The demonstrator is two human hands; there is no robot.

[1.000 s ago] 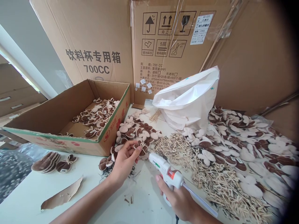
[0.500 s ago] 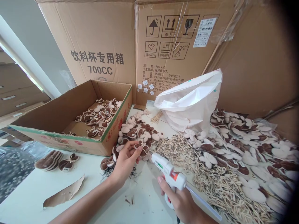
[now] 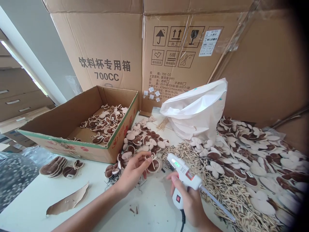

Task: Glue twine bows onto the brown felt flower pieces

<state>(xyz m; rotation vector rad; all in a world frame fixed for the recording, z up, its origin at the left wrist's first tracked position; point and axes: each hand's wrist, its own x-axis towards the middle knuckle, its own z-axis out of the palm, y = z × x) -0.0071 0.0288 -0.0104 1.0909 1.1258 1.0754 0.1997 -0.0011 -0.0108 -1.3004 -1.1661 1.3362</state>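
Note:
My left hand [image 3: 134, 170] pinches a small brown plush piece [image 3: 154, 165] with a pale edge and a cream cord bow on its front. Wrapped round a white glue gun [image 3: 184, 175], my right hand [image 3: 189, 196] holds it with the nozzle pointing up and left, a short gap away from the plush piece. A clear glue stick [image 3: 218, 204] sticks out of the gun's back, and a black cable runs down from its handle. Behind my left hand lies a heap of brown and pale plush pieces [image 3: 145, 138]. Cream cord bows [image 3: 227, 193] are piled to the right of the gun.
An open cardboard box [image 3: 67, 146] at the left holds finished-looking bowed pieces. A white plastic bag [image 3: 195, 112] stands behind the cords. More plush pieces [image 3: 260, 154] cover the right side. A torn cardboard scrap [image 3: 69, 199] and a plush stack [image 3: 53, 167] lie at the front left.
My right hand has drawn the glue gun to the right, away from the plush piece. My left hand has turned the piece so its bowed front faces me more and moved it slightly right.

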